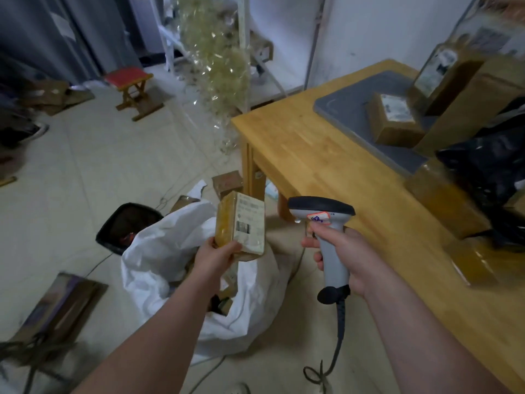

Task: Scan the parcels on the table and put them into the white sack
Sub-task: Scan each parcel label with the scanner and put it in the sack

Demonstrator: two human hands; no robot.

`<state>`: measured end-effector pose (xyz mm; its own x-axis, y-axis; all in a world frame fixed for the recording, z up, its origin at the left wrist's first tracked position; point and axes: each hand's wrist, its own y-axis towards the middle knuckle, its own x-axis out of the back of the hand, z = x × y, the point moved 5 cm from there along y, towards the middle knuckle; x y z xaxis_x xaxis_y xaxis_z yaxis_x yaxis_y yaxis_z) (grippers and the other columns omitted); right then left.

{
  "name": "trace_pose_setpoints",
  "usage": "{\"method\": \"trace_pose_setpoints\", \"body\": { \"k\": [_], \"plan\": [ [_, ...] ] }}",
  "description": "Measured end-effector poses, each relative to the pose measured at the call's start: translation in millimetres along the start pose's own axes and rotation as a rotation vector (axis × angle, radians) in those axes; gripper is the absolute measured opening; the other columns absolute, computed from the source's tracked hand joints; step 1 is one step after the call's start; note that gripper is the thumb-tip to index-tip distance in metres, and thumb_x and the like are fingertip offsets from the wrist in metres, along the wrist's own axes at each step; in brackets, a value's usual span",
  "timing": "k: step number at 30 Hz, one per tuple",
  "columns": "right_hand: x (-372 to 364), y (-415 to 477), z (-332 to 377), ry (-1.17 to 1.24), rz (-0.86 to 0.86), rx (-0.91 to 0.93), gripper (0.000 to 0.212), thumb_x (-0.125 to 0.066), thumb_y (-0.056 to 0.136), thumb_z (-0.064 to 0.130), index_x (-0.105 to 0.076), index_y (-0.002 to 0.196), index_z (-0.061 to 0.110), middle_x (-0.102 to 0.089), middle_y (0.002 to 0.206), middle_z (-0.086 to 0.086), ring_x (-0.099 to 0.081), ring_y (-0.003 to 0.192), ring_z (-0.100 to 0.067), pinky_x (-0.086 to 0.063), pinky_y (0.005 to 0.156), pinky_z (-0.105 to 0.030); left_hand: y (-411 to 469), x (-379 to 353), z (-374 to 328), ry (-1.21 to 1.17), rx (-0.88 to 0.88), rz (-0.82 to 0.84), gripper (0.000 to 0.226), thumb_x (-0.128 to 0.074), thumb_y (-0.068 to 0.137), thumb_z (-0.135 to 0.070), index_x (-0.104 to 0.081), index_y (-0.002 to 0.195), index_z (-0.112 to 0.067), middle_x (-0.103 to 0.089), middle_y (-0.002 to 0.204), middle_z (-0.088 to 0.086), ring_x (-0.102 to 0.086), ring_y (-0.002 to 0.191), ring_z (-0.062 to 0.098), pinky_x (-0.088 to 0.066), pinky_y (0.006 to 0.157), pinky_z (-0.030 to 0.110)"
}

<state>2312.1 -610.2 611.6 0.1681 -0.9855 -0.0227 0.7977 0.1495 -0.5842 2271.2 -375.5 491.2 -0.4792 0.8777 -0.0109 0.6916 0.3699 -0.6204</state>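
Fingers (232, 247) of the left hand (216, 258) pinch the lower end of a small parcel (241, 223), holding it upright just left of the frame's centre, above the open mouth of the white sack (170, 251) on the floor. The right hand (345, 261) has its fingers (311, 242) curled round the grey handle of the scanner (324, 220), forefinger at the trigger. The step in hand looks like the scan of this parcel. Whether the black head is lined up with the barcode, I cannot tell. Next, the head likely has to face the label squarely; then the parcel goes down into the sack and the pinch lets go. The parcel is a brown carton under glossy yellowish tape, its white label with a dark barcode facing the camera. More parcels (393, 120) wait on the desk (326, 172), upper right.
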Motion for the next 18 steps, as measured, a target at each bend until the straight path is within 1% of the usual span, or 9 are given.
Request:
{"method": "trace_pose_setpoints", "body": {
  "k": [3, 5, 6, 7, 9, 11, 13, 16, 18],
  "plan": [
    [-28.2, 19.4, -23.8, -0.028, 0.039, -0.050, 0.021, -0.067, 0.090, 0.028, -0.066, 0.100, 0.010, -0.073, 0.093, -0.012, -0.055, 0.054, -0.014, -0.046, 0.052, -0.026, 14.7, 47.6, 21.6, 0.013, 0.045, -0.149, 0.049, -0.077, 0.072, -0.020, -0.057, 0.116, -0.009, -0.067, 0.106, 0.012, -0.068, 0.090, 0.027, -0.057, 0.077, 0.038],
    [-45.9, 31.5, -40.4, -0.053, 0.058, -0.085, 0.024, -0.068, 0.089, 0.029, -0.066, 0.103, 0.010, -0.073, 0.095, -0.012, -0.056, 0.056, -0.014, -0.047, 0.054, -0.027, 20.2, 75.6, 34.9, 0.066, 0.070, -0.250, 0.065, -0.079, 0.062, -0.028, -0.054, 0.120, -0.011, -0.065, 0.110, 0.011, -0.068, 0.090, 0.029, -0.058, 0.079, 0.041],
    [-54.1, 37.8, -49.0, -0.059, 0.064, -0.102, 0.026, -0.069, 0.089, 0.029, -0.066, 0.104, 0.009, -0.073, 0.095, -0.011, -0.056, 0.055, -0.014, -0.047, 0.053, -0.026, 20.1, 86.4, 39.4, 0.099, 0.083, -0.293, 0.070, -0.080, 0.062, -0.027, -0.051, 0.124, -0.011, -0.063, 0.111, 0.008, -0.066, 0.092, 0.030, -0.058, 0.081, 0.043],
    [-61.8, 44.2, -58.0, -0.061, 0.071, -0.120, 0.026, -0.068, 0.089, 0.028, -0.066, 0.105, 0.008, -0.073, 0.094, -0.011, -0.056, 0.054, -0.013, -0.047, 0.052, -0.025, 21.0, 96.0, 44.8, 0.131, 0.092, -0.331, 0.071, -0.081, 0.067, -0.023, -0.046, 0.128, -0.012, -0.058, 0.111, 0.007, -0.065, 0.095, 0.030, -0.057, 0.082, 0.044],
    [-75.7, 56.8, -76.1, -0.059, 0.084, -0.152, 0.024, -0.067, 0.090, 0.026, -0.064, 0.105, 0.008, -0.071, 0.095, -0.012, -0.055, 0.052, -0.013, -0.047, 0.049, -0.023, 29.0, 110.3, 59.6, 0.210, 0.104, -0.382, 0.071, -0.078, 0.075, -0.017, -0.041, 0.134, -0.011, -0.052, 0.109, 0.006, -0.060, 0.096, 0.029, -0.054, 0.081, 0.040],
    [-85.7, 71.5, -96.5, -0.067, 0.084, -0.180, 0.024, -0.067, 0.090, 0.026, -0.063, 0.106, 0.009, -0.069, 0.097, -0.012, -0.056, 0.054, -0.014, -0.047, 0.049, -0.023, 41.5, 117.7, 75.5, 0.286, 0.115, -0.395, 0.069, -0.077, 0.075, -0.018, -0.041, 0.133, -0.011, -0.050, 0.110, 0.006, -0.058, 0.095, 0.027, -0.051, 0.076, 0.036],
    [-90.8, 86.3, -118.7, -0.060, 0.070, -0.210, 0.025, -0.068, 0.090, 0.026, -0.063, 0.108, 0.009, -0.069, 0.098, -0.012, -0.056, 0.055, -0.014, -0.047, 0.049, -0.023, 56.6, 119.0, 92.2, 0.341, 0.128, -0.378, 0.064, -0.077, 0.075, -0.020, -0.042, 0.128, -0.012, -0.052, 0.111, 0.007, -0.058, 0.095, 0.028, -0.049, 0.071, 0.034],
    [-94.0, 106.5, -148.8, -0.060, 0.065, -0.253, 0.025, -0.069, 0.089, 0.027, -0.064, 0.107, 0.011, -0.069, 0.097, -0.011, -0.057, 0.056, -0.014, -0.047, 0.051, -0.023, 84.8, 113.2, 117.8, 0.364, 0.167, -0.315, 0.052, -0.076, 0.077, -0.020, -0.042, 0.117, -0.012, -0.053, 0.114, 0.012, -0.058, 0.097, 0.029, -0.052, 0.073, 0.037],
    [-93.9, 117.2, -163.6, -0.055, 0.062, -0.267, 0.024, -0.069, 0.089, 0.027, -0.064, 0.107, 0.012, -0.069, 0.097, -0.011, -0.058, 0.056, -0.014, -0.047, 0.052, -0.024, 103.0, 106.6, 134.5, 0.389, 0.198, -0.246, 0.052, -0.073, 0.081, -0.019, -0.043, 0.122, -0.010, -0.053, 0.117, 0.013, -0.057, 0.099, 0.029, -0.054, 0.075, 0.038]
  ]
}}
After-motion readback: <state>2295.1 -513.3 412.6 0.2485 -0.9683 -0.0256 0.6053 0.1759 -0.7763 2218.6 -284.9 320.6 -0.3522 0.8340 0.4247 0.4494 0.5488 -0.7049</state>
